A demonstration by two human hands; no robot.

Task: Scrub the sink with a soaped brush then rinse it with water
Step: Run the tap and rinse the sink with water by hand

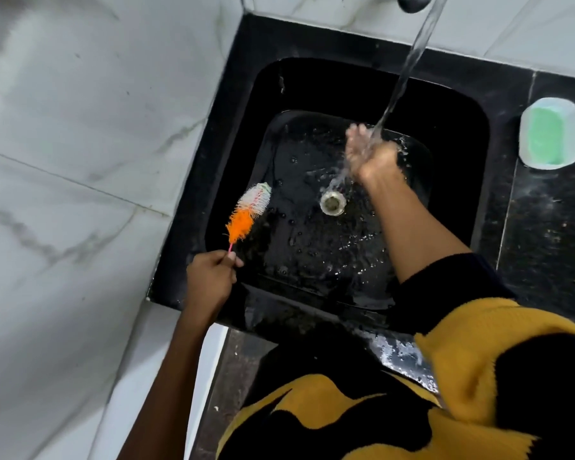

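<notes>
1. Black sink (pixel 458 104) takes running water (pixel 412 58); the right hand (pixel 369 154), fingers spread, cups it above the drain (pixel 332 203).
2. Left of the drain, the left hand (pixel 210 277) pinches the brush (pixel 249 212) by its thin handle.
3. Rinsing well likely means splashing every wall.
4. The tap (pixel 414 1) is cut off above; splash blurs the right fingers.

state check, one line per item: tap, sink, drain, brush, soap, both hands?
tap: running, stream falling into the basin
sink: wet, water on its floor
drain: open, unplugged
brush: held over the sink's left edge
soap: in its dish on the counter
left hand: grips brush handle
right hand: open under the stream
</notes>
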